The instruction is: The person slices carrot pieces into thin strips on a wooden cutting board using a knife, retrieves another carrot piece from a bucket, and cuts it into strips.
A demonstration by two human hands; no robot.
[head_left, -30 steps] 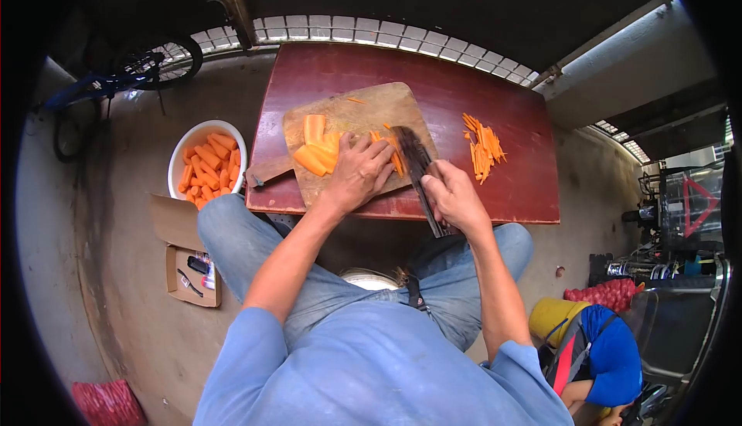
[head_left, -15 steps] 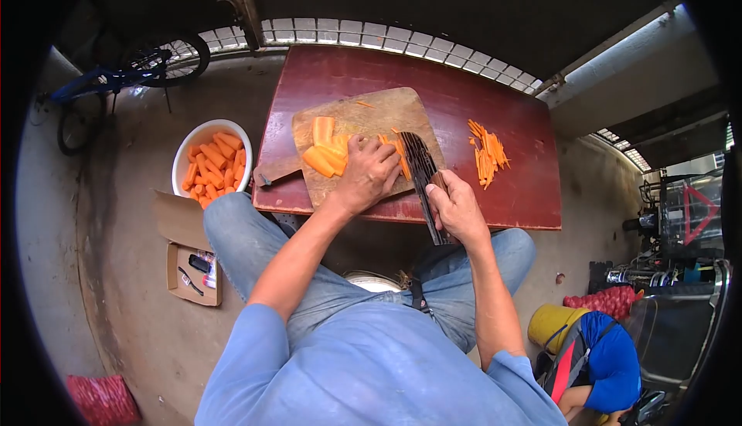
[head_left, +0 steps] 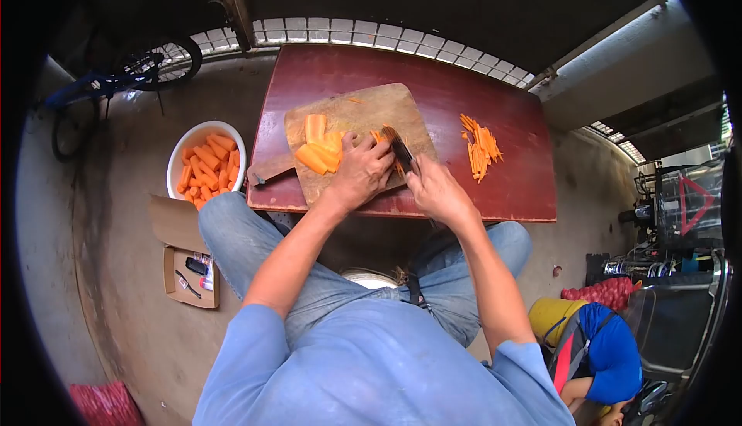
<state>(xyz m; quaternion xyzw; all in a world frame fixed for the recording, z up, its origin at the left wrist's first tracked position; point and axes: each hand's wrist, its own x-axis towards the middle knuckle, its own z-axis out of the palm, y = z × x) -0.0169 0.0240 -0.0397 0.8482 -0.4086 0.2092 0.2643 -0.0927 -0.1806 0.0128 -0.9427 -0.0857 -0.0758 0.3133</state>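
My left hand (head_left: 362, 169) presses with curled fingers on carrot slices that are mostly hidden beneath it, on a wooden cutting board (head_left: 363, 105). In my right hand (head_left: 440, 192) is a dark-bladed knife (head_left: 399, 150), its blade standing nearly edge-on close beside my left fingertips. Thin carrot strips (head_left: 377, 135) lie by the blade. Left of my left hand, several wide carrot slices (head_left: 315, 154) rest on the board. A pile of carrot sticks (head_left: 481, 148) lies on the red table (head_left: 510, 194) to the right.
A second broad blade (head_left: 270, 169) lies at the board's left edge. A white bucket (head_left: 175, 165) of peeled carrots (head_left: 207, 167) stands on the floor at left, near an open cardboard box (head_left: 176, 287). At lower right, a person in blue (head_left: 614, 349) bends near a yellow bucket (head_left: 553, 318).
My right hand has moved up and left, and the knife has turned from showing its broad face to nearly edge-on beside my left fingers. My left hand still presses the carrot slices.
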